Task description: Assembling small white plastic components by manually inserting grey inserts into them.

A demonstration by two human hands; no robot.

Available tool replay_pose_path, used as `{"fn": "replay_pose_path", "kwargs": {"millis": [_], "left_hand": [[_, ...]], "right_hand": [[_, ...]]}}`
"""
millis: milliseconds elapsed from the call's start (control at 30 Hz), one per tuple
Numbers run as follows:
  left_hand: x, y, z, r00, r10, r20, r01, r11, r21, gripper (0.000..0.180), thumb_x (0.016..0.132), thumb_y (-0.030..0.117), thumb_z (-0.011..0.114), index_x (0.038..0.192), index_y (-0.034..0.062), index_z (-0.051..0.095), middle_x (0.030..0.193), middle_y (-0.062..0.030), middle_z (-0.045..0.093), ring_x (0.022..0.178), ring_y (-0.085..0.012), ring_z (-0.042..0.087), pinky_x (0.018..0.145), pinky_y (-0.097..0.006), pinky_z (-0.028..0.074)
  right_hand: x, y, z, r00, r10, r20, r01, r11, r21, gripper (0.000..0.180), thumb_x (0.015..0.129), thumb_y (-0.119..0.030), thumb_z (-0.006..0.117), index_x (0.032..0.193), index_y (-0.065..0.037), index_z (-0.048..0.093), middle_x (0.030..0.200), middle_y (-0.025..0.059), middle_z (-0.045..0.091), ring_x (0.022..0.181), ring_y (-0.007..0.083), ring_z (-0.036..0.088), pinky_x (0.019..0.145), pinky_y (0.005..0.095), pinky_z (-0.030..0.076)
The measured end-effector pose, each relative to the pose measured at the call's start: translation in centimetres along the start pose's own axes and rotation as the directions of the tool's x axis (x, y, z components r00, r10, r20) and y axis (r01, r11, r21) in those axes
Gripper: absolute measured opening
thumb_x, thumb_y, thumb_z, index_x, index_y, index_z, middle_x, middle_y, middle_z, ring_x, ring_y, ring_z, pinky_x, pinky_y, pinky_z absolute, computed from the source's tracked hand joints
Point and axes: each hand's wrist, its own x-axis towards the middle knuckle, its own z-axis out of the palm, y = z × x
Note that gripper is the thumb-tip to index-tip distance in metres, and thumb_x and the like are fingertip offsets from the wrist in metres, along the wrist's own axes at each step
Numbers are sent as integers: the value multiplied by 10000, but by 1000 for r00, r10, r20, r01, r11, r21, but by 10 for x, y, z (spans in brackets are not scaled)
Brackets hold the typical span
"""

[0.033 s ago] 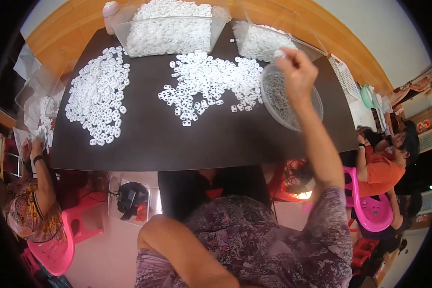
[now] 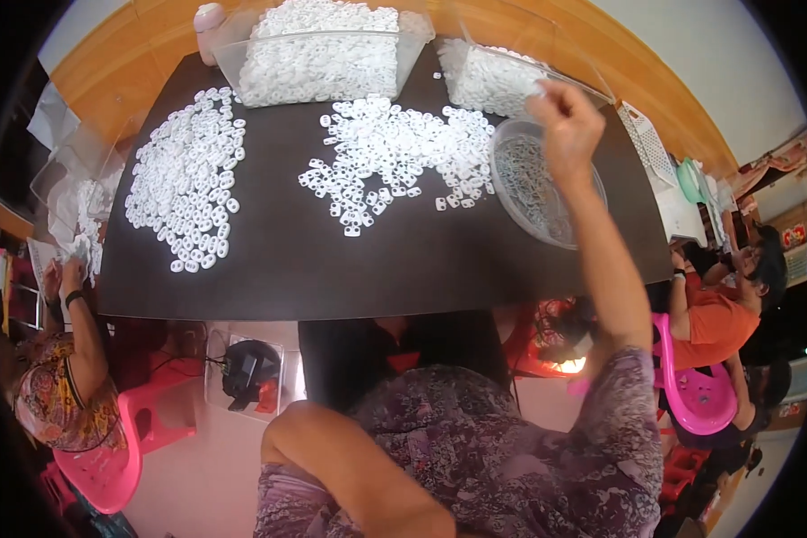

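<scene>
My right hand (image 2: 569, 125) is raised over the far rim of a round clear tub (image 2: 504, 199), its fingers pinched together. At the fingertips is what looks like a small white plastic piece, blurred against the pieces behind. The tub holds many small grey metal-looking parts (image 2: 529, 179). Left of the tub lies a spread of white two-holed plastic pieces (image 2: 390, 139). My left arm (image 2: 350, 466) is bent across my lap, and its hand lies out of the picture below.
Another pile of white pieces (image 2: 188, 179) lies at the table's left. A large clear bin (image 2: 229, 58) and a smaller right bin (image 2: 592, 85), both with white pieces, stand at the back. A pink bottle (image 2: 208, 34) stands far left. Co-workers sit left (image 2: 72, 386) and right (image 2: 713, 309).
My right hand has shifted slightly to the right, and the whole view has moved a little. The piles and the tub look the same.
</scene>
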Motion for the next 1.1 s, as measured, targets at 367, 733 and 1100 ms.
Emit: {"fn": "replay_pose_path", "kwargs": {"millis": [367,733,1100], "left_hand": [[33,75,-122,472,-860,-194,-604,-475,640,465,859,434,504,1068,25,573,1062,-146,594,1094,-322,525,890,-461,365],[94,100,-256,553,-796,-246,-812,-581,57,133,630,17,570,759,29,596,709,-95,491,709,-247,484,653,-355,375],[96,104,-269,405,-859,-313,-912,-401,-80,88,647,7,562,723,44,536,721,-92,461,738,-257,491,662,-355,380]], "right_hand": [[110,107,14,969,-237,64,227,768,-598,161,741,-132,635,874,-51,674,762,156,656,692,279,634,635,366,492],[119,110,21,966,-50,254,226,640,-734,243,761,-235,554,716,-24,665,725,231,622,691,417,615,637,481,490],[25,25,-8,900,-279,335,373,891,-258,137,767,-138,598,817,-26,660,803,145,647,762,288,619,713,362,472]]}}
